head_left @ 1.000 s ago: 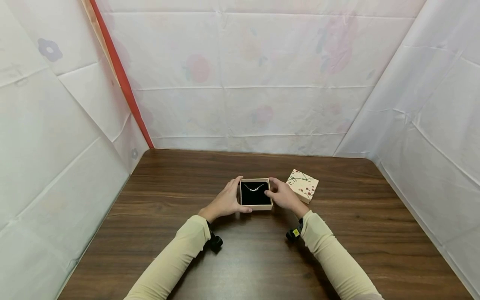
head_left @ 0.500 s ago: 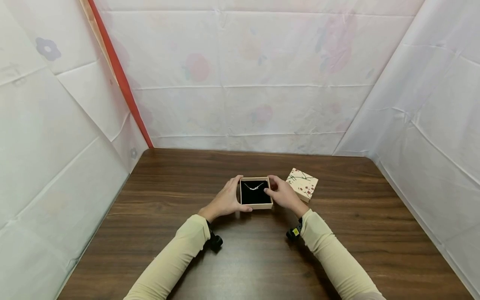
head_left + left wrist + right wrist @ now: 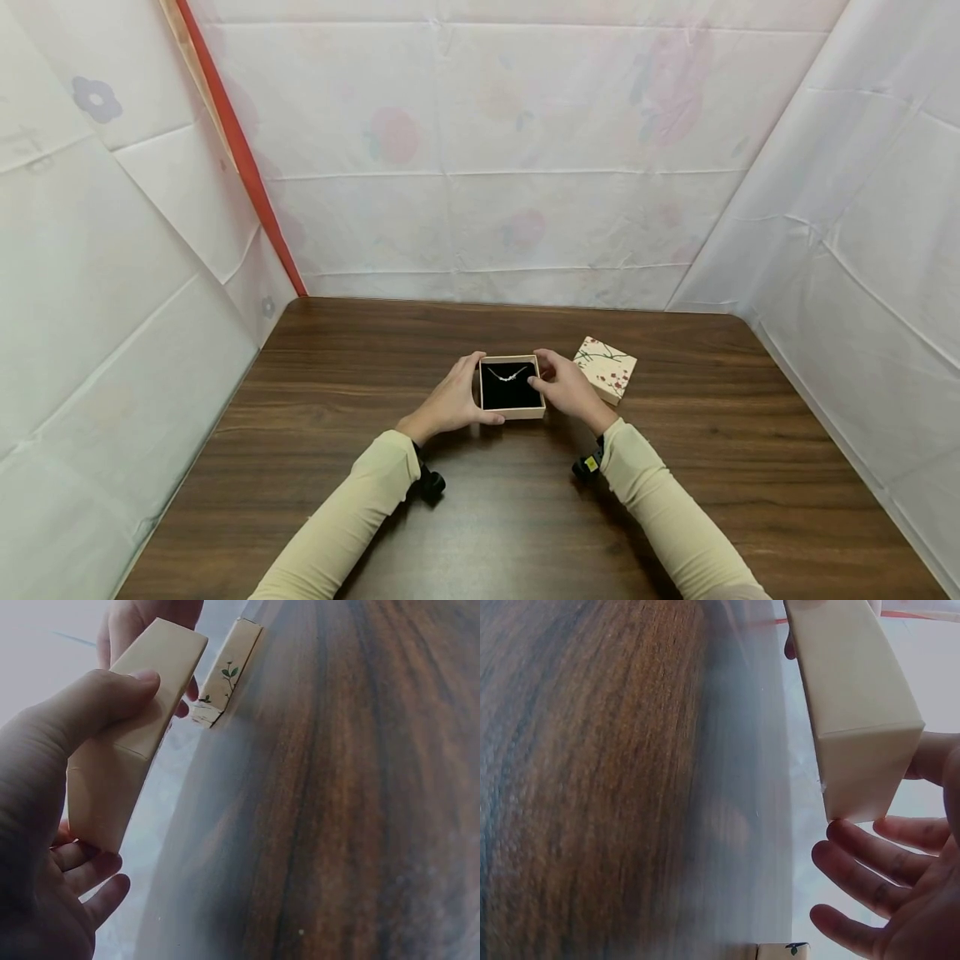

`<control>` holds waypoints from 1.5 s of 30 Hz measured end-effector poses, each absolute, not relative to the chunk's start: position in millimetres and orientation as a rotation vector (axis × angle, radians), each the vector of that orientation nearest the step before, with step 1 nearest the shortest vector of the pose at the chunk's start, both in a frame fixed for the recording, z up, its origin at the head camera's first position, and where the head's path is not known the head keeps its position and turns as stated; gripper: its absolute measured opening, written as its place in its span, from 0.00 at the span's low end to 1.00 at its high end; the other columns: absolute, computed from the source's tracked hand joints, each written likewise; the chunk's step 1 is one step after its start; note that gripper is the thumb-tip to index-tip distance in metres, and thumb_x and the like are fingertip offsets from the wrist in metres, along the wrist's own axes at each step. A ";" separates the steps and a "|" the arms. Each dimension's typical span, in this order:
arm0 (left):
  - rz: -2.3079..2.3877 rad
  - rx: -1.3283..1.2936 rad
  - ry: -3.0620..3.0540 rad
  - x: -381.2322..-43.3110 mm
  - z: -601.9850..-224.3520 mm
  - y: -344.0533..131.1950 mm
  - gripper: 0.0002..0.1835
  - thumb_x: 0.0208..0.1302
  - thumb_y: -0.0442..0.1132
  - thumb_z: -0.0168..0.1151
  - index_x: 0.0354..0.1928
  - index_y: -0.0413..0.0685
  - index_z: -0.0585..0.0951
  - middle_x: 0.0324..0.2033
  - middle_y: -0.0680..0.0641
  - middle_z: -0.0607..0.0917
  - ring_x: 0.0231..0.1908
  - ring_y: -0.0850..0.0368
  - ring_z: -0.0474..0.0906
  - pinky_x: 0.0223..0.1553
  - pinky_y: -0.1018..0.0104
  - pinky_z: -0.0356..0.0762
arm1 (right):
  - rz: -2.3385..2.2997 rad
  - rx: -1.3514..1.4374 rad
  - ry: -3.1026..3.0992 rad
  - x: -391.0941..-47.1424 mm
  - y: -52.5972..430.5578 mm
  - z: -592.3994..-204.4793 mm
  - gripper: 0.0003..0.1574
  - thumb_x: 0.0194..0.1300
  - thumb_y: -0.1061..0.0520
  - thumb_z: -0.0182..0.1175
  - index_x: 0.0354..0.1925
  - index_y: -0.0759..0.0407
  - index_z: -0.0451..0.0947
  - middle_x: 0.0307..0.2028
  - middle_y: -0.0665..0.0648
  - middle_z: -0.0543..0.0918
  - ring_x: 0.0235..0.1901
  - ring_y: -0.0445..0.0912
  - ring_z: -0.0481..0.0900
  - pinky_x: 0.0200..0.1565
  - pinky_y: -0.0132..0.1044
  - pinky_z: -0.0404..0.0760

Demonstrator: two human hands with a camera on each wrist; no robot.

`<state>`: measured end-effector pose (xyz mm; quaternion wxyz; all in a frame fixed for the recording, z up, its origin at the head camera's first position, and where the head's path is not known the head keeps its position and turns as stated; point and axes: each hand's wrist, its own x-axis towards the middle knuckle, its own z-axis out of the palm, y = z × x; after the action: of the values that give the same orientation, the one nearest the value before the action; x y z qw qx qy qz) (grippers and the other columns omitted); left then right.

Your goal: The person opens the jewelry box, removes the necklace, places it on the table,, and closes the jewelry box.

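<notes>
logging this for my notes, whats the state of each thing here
jewelry box: open, held off the wood-grain table
floral lid: off, lying on the table, printed top up
black insert: in the box
necklace: on the insert
left hand: gripping the box
right hand: gripping the box

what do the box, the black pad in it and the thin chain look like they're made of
The box looks like matte cream cardboard: smooth sides, crisp edges. The black pad may be foam or velvet, being dull and soft-looking. The thin chain is probably silvery metal, being pale and fine, but too small to be sure.
</notes>
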<state>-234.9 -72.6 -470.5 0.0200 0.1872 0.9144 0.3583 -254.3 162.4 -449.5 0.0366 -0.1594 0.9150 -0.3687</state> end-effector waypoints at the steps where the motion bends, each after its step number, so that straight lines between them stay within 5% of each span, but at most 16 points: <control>1: 1.111 0.581 2.837 -235.1 -470.9 -72.7 0.61 0.41 0.59 0.79 0.74 0.47 0.56 0.70 0.39 0.63 0.68 0.44 0.64 0.63 0.46 0.68 | -1.137 -0.489 2.811 -254.3 162.1 -449.1 0.36 0.68 0.52 0.60 0.68 0.64 0.64 0.51 0.63 0.81 0.47 0.54 0.81 0.48 0.50 0.79; 45: 1.061 0.567 2.804 -236.5 -484.1 -73.6 0.61 0.38 0.55 0.80 0.73 0.43 0.57 0.67 0.39 0.67 0.64 0.44 0.67 0.63 0.46 0.68 | -1.073 -0.619 2.848 -252.1 156.2 -454.1 0.24 0.67 0.57 0.61 0.59 0.64 0.76 0.49 0.61 0.79 0.49 0.55 0.81 0.51 0.50 0.80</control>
<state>-236.5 -73.6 -484.1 0.0451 0.1856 0.9181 0.3474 -252.1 156.2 -454.1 0.0182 -0.1992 0.9169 -0.3454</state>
